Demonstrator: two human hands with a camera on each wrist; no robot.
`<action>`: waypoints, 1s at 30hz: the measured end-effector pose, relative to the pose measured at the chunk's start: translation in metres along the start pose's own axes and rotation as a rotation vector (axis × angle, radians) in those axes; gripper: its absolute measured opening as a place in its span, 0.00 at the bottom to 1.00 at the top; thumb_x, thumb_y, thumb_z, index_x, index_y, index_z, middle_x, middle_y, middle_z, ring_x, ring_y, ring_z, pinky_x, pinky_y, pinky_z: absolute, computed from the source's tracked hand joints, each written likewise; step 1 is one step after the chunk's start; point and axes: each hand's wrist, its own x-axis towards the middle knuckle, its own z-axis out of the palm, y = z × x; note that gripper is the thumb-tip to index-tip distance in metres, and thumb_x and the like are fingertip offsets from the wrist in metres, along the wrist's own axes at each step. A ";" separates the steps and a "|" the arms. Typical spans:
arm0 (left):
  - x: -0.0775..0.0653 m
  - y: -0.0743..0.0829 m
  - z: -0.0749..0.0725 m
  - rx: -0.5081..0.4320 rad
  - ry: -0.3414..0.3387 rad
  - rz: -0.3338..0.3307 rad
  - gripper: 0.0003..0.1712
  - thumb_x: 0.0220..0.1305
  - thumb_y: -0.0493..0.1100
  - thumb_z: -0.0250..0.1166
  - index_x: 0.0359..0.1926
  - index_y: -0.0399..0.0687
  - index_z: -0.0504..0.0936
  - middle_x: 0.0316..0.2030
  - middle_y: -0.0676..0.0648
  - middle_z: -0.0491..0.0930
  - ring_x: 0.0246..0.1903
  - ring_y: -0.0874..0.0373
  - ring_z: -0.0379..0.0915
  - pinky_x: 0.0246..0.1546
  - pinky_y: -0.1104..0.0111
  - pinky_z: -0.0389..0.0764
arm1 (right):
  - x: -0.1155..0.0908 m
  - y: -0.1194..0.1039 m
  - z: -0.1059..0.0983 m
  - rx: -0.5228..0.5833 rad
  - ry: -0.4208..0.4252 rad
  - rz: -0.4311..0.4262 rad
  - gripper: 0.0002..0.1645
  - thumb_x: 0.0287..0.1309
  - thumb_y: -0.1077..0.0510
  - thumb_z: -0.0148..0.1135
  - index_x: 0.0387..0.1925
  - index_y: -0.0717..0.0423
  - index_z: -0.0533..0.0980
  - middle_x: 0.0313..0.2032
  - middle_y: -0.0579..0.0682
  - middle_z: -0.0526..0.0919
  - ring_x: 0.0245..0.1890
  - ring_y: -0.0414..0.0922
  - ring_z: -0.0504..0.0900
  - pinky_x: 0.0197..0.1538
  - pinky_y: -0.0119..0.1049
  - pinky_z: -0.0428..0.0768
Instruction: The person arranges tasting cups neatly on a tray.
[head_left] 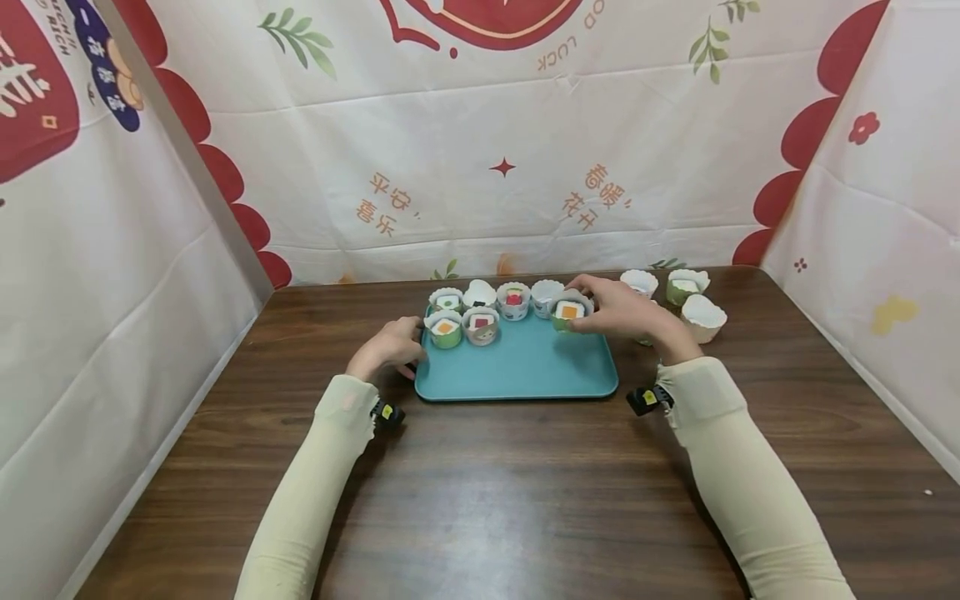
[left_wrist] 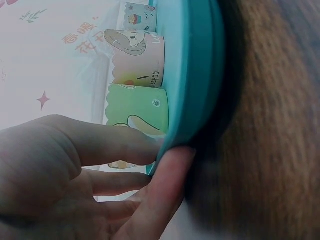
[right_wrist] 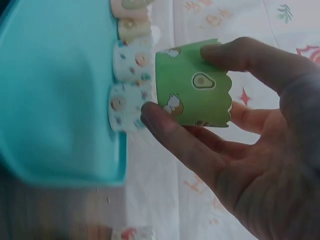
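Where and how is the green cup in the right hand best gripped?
Probably by opposite side walls, coming from above and the right. The green cup is round-walled with a scalloped open top, where an orange-and-white filling shows, and a white cup stands close on its left. The right hand pinches those walls.

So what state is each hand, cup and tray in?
Left hand, gripping teal tray
Right hand, holding green avocado-print paper cup
Teal tray, lying flat, partly filled
Green avocado-print paper cup, aloft, upright, not empty
Paper cups on tray, standing upright
Paper cups beside tray, some partly hidden
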 end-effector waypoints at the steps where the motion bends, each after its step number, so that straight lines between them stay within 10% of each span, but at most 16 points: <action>1: 0.000 0.000 0.000 0.000 0.001 0.001 0.45 0.66 0.32 0.62 0.80 0.37 0.52 0.62 0.31 0.71 0.46 0.44 0.81 0.33 0.64 0.91 | 0.002 -0.002 0.002 -0.009 0.002 0.002 0.34 0.63 0.50 0.70 0.66 0.56 0.71 0.60 0.63 0.79 0.45 0.52 0.78 0.46 0.46 0.78; 30: -0.002 0.001 -0.001 0.013 0.000 0.007 0.44 0.67 0.32 0.61 0.80 0.36 0.53 0.62 0.31 0.72 0.46 0.44 0.81 0.33 0.64 0.91 | 0.054 -0.033 0.065 -0.034 0.064 0.046 0.35 0.58 0.54 0.70 0.63 0.64 0.71 0.59 0.66 0.80 0.49 0.57 0.78 0.53 0.52 0.80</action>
